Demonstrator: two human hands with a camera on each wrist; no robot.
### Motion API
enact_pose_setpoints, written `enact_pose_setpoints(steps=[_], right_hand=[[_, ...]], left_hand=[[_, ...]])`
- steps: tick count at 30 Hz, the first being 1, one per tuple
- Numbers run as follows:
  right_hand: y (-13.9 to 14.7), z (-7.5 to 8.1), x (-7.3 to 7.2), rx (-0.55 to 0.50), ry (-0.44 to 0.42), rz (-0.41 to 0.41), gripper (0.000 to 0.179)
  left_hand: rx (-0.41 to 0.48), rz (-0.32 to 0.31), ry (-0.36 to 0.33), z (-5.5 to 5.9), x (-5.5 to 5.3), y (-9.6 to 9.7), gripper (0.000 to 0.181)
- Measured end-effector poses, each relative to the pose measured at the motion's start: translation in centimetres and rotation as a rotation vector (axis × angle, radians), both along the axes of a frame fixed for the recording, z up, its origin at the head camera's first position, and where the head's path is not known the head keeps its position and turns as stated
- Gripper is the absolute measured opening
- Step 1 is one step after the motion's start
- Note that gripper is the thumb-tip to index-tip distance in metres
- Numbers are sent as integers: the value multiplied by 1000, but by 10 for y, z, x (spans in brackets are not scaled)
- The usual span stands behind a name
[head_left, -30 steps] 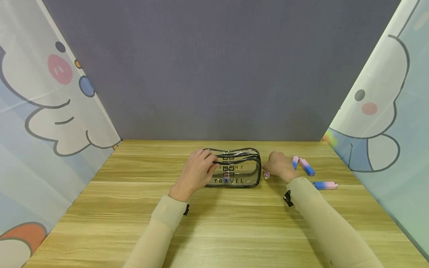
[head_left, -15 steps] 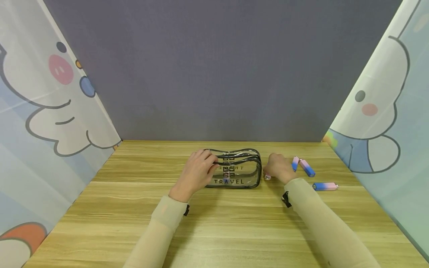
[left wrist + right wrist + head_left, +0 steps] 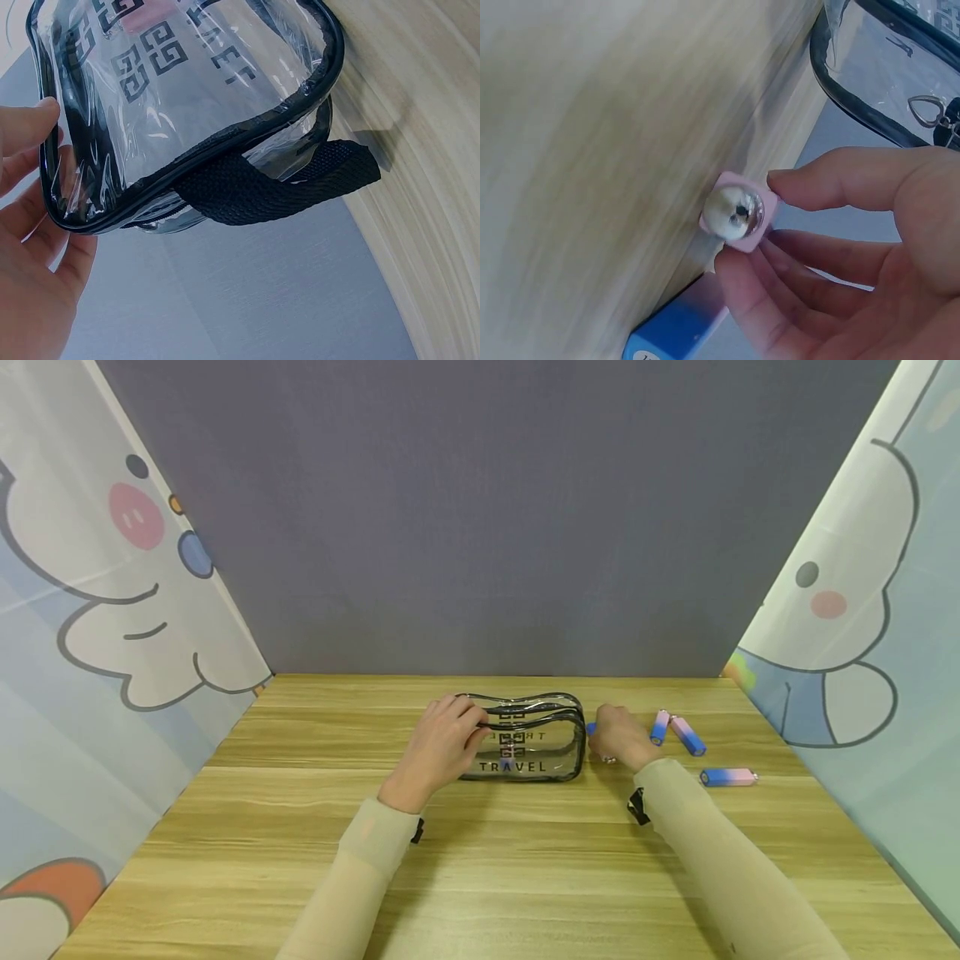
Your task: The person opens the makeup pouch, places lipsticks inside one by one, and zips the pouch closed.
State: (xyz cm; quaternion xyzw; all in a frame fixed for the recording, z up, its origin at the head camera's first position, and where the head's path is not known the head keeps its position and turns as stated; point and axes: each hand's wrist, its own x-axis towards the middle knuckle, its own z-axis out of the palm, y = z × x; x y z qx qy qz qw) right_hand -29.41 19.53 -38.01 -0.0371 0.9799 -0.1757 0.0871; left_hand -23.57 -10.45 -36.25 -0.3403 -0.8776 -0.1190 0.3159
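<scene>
A clear toiletry pouch (image 3: 534, 752) with black piping and the word TRAVEL stands on the table. My left hand (image 3: 442, 739) grips its upper left rim; in the left wrist view the thumb and fingers sit on either side of the black edge (image 3: 49, 172). Through the plastic, a pink-and-blue item shows inside. Just right of the pouch, my right hand (image 3: 621, 732) pinches a square pink-and-blue lipstick tube (image 3: 739, 214) between thumb and fingers. Its pearly knob faces the right wrist camera, and its blue end pokes out left of the hand in the head view.
Behind and right of the right hand lie three similar tubes: a short-looking one (image 3: 660, 727), one slanted beside it (image 3: 687, 736), and one lying sideways nearer the front (image 3: 729, 777). A black strap loop (image 3: 277, 184) sticks out from the pouch's left end. A grey panel (image 3: 495, 527) closes off the back.
The right hand has shifted slightly rightward, and the tube in it has turned, so its blue end now shows beside the pouch. The left hand and pouch stay where they were.
</scene>
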Motion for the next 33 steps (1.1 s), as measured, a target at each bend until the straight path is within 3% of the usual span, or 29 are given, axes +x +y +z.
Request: enact_pose_setpoints(steps=[3, 12, 18, 33], right_hand=[[0, -2, -1, 16, 8, 24, 3], [-1, -7, -2, 65, 49, 92, 24], [-3, -8, 0, 84, 81, 124, 20], [0, -6, -1, 43, 197, 246, 25]], left_hand=[[-4, 3, -2, 0, 0, 0, 7], [-5, -4, -7, 0, 0, 0, 6], [3, -2, -10, 0, 0, 0, 6], [2, -5, 1, 1, 1, 0, 6]])
